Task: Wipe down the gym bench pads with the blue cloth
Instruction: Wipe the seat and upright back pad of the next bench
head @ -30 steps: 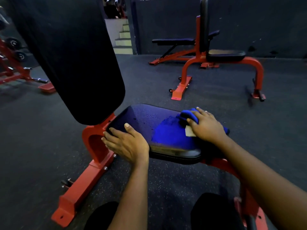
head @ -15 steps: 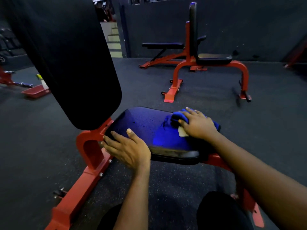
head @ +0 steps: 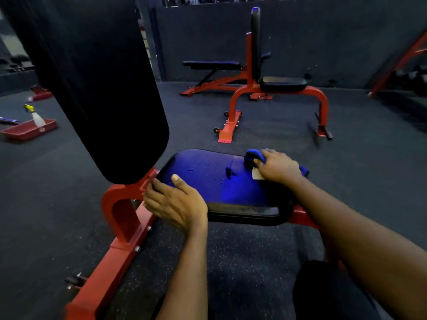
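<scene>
The blue cloth (head: pixel 251 155) seemed soft and light; the right hand (head: pixel 277 167) gripped it bunched, and the left hand (head: pixel 175 204) lay open on the seat pad (head: pixel 208 167).

No legible text, brand or number anywhere, white tag (head: pixel 257 174) on blue cloth (head: pixel 251 155) unreadable

Spray bottle (head: pixel 38 117) upright on a red plate (head: pixel 22 132), speckled dark floor (head: pixel 242 257)
</scene>
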The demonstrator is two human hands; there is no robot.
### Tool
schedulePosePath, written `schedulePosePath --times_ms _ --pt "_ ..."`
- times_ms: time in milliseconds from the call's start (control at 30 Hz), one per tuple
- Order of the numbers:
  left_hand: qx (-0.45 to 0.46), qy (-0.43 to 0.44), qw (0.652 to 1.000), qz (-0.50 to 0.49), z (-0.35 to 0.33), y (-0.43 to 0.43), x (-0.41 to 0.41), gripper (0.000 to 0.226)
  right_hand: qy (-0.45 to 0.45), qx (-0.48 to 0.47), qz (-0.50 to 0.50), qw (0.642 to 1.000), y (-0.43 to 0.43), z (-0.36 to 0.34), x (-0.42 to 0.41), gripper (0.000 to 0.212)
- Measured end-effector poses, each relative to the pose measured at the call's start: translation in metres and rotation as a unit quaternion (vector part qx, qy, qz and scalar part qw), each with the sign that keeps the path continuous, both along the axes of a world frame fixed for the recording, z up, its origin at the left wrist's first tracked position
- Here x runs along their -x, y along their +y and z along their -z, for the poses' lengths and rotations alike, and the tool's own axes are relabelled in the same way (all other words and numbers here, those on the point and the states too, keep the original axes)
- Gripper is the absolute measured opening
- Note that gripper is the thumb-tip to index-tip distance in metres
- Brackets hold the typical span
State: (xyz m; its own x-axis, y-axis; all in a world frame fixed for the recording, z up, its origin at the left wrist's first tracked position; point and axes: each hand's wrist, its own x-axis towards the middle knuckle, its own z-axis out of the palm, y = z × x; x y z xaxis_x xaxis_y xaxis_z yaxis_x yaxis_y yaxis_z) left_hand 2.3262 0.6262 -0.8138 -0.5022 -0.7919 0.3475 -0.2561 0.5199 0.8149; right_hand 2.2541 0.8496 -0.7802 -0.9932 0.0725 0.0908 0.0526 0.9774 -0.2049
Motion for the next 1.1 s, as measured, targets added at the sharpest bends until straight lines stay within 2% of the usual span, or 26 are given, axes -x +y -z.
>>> schedulePosePath --times_ms 100,200,300,433,533,600,700,833,900,933,967,1000,1067,1100 --pt "0.002 0.004 1.0 0.003 0.004 -0.002 0.001 0.054 -0.018 -0.028 0.0 0.999 -0.042 -0.01 0.019 0.043" --pt "0.008 0.018 1.0 0.0 0.007 -0.002 0.002 0.05 0.04 -0.059 -0.102 0.992 -0.069 0.0 -0.016 0.051" --pt "0.013 0.02 1.0 0.0 0.01 -0.002 0.002 0.047 0.094 -0.038 -0.168 0.981 -0.049 0.009 -0.063 0.049" --pt "0.012 0.026 1.0 0.002 0.008 -0.002 0.002 0.045 0.062 -0.013 -0.092 0.994 -0.012 0.009 -0.029 0.048" --pt "0.013 0.022 1.0 0.008 0.008 -0.004 0.002 0.047 0.023 -0.027 -0.027 0.999 -0.025 0.0 0.008 0.047" --pt "0.011 0.024 1.0 0.007 0.009 -0.005 0.003 0.048 0.034 -0.047 -0.029 0.998 -0.043 -0.001 0.009 0.046" --pt "0.02 0.03 0.999 0.006 0.01 -0.005 0.004 0.048 0.067 -0.054 -0.1 0.991 -0.059 0.005 -0.032 0.05" --pt "0.012 0.022 1.0 0.012 0.007 -0.003 0.002 0.05 0.143 -0.023 -0.196 0.97 -0.053 0.01 -0.102 0.043" --pt "0.008 0.013 1.0 0.027 0.003 -0.003 -0.001 0.05 0.137 0.003 -0.197 0.971 -0.039 0.005 -0.117 0.038" --pt "0.006 0.015 0.999 0.031 0.002 -0.004 -0.001 0.049 0.12 0.037 -0.181 0.976 -0.032 0.0 -0.117 0.038" --pt "0.003 0.026 0.999 0.036 0.001 -0.005 -0.002 0.048 0.096 0.112 -0.16 0.976 -0.026 -0.008 -0.116 0.037" --pt "0.003 0.056 0.997 0.051 -0.003 -0.007 -0.004 0.046 0.087 0.234 -0.148 0.957 -0.019 -0.018 -0.113 0.033" --pt "0.003 0.154 0.98 0.13 -0.018 -0.006 -0.007 0.045 0.095 0.473 -0.151 0.863 -0.011 -0.04 -0.108 0.022" --pt "-0.015 0.186 0.962 0.199 -0.03 -0.003 -0.007 0.044 0.082 0.559 -0.16 0.809 -0.01 -0.053 -0.106 0.023"
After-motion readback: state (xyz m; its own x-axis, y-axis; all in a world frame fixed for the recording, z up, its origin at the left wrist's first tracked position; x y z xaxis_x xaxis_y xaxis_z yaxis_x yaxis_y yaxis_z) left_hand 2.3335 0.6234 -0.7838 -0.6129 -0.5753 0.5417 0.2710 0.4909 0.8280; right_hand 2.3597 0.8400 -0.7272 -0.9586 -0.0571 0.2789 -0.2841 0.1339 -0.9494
